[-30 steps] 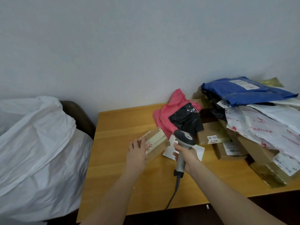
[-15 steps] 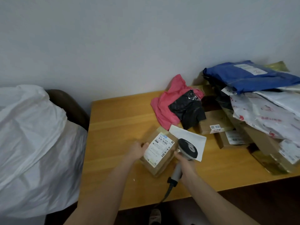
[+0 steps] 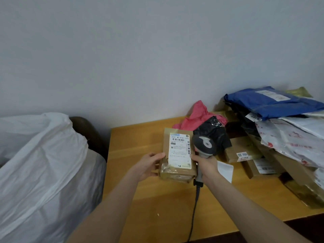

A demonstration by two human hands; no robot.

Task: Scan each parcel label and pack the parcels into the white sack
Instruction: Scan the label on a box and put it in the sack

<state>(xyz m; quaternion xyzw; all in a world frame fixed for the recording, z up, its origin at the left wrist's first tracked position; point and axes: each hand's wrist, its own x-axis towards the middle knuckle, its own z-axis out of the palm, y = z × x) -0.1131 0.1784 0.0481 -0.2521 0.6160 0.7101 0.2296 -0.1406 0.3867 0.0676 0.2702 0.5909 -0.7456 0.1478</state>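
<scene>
A brown cardboard parcel (image 3: 166,148) is held up above the wooden table (image 3: 140,134), its white label (image 3: 179,151) facing me. My left hand (image 3: 148,165) grips its left edge. My right hand (image 3: 206,165) grips the handle of a grey barcode scanner (image 3: 204,146), which sits against the parcel's right side; that hand's fingers also touch the parcel. The scanner's cable (image 3: 193,213) hangs down toward the table's front edge. The white sack (image 3: 38,172) bulges at the left, beside the table.
A heap of parcels fills the table's right side: a blue mailer (image 3: 270,102) on top, white printed mailers (image 3: 289,141), brown boxes (image 3: 243,151), a pink bag (image 3: 199,114) and a black bag (image 3: 215,134). A white envelope (image 3: 226,171) lies by my right wrist. A dark chair back (image 3: 85,130) stands behind the sack.
The parcel was turned from lying tilted on the table to upright with its label facing me. The scanner moved up against its right side.
</scene>
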